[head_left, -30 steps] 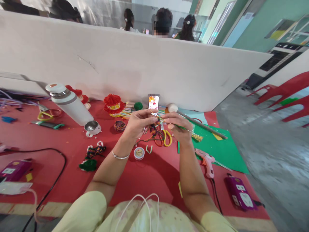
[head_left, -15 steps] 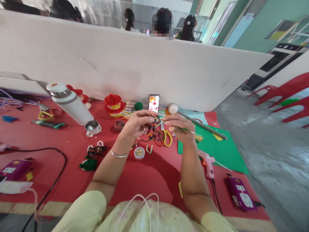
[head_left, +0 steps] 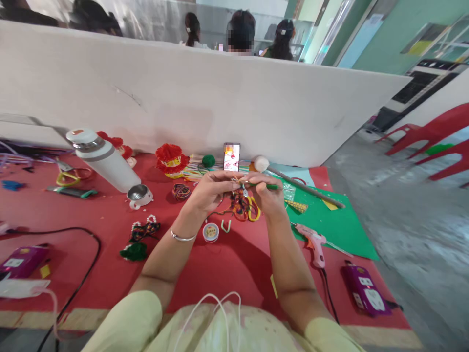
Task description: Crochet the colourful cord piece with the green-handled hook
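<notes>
The tip of the green-handled hook (head_left: 271,186) is hidden by the fingers of the right hand (head_left: 269,194), and the top of the multicoloured yarn piece (head_left: 240,203) by those of the left hand (head_left: 210,189). Yarn and hands cover much of the scissors (head_left: 253,210). The phone's (head_left: 231,159) lower end is covered, its picture partly pixelated. Print on the round tub (head_left: 210,231) is too small to read. The white board (head_left: 183,88) hides the seated people's (head_left: 284,40) lower bodies; the right edge crops a red chair (head_left: 447,122).
</notes>
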Motion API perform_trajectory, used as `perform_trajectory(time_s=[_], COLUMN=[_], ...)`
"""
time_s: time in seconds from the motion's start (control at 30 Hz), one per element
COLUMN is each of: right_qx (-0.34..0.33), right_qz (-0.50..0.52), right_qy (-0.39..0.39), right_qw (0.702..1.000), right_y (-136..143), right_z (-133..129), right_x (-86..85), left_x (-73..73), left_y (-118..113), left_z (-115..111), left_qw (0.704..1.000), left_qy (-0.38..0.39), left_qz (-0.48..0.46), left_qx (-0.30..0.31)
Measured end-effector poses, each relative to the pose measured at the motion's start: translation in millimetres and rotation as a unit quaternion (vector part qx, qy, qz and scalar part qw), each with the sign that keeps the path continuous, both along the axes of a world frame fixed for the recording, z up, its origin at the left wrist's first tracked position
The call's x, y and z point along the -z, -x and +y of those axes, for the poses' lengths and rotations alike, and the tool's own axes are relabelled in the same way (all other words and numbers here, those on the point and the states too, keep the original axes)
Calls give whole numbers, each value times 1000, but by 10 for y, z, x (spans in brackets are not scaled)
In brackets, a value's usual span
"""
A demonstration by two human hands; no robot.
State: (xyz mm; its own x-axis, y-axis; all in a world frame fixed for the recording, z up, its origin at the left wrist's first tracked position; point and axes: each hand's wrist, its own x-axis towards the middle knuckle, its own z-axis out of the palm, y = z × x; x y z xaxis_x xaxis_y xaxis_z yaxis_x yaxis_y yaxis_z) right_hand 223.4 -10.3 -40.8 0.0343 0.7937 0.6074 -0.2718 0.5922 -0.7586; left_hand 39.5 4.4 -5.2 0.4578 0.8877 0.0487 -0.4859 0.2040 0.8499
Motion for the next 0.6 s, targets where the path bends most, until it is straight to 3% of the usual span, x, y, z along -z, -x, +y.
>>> perform_trajectory(time_s=[0.27, 0.5, 0.6], right_qx=[35, 31, 63], right_qz=[45, 62, 56], right_qy=[77, 71, 67], right_qw=[995, 995, 994], right_y=[72, 97, 118], right_z=[-14, 5, 17], right_x=[-30, -26, 6], left_x=[-18, 39, 62], left_y=[-20, -38, -54], left_z=[-9, 3, 11], left_qw=[999, 994, 988], left_qy=[-13, -75, -91], left_qz=[-4, 9, 25], left_qx=[-38, -82, -119])
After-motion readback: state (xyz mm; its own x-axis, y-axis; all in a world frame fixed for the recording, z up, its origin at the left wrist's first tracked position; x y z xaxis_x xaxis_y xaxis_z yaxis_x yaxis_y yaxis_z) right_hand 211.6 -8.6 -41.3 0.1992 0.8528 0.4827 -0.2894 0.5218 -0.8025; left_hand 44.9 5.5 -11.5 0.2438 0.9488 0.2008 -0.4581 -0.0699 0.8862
